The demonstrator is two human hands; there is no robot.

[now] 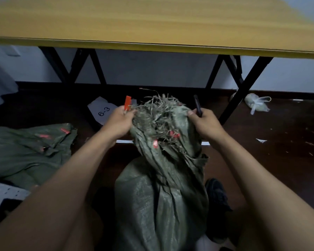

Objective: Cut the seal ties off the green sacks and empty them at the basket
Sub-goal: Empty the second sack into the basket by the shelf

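Both hands grip the green sack (161, 187) mouth — left hand (119, 122) fingers pinching a red tie (127, 104), right hand (205, 124) clasping a dark tool (198, 105).

The dark floor (279, 134) carries an upright green sack (161, 196), a flattened green sack (25, 149) at left, a paper marked 6-3 (102, 110) and a tied white bag (256, 104). A yellow table (152, 20) stands over it on black legs (243, 87).
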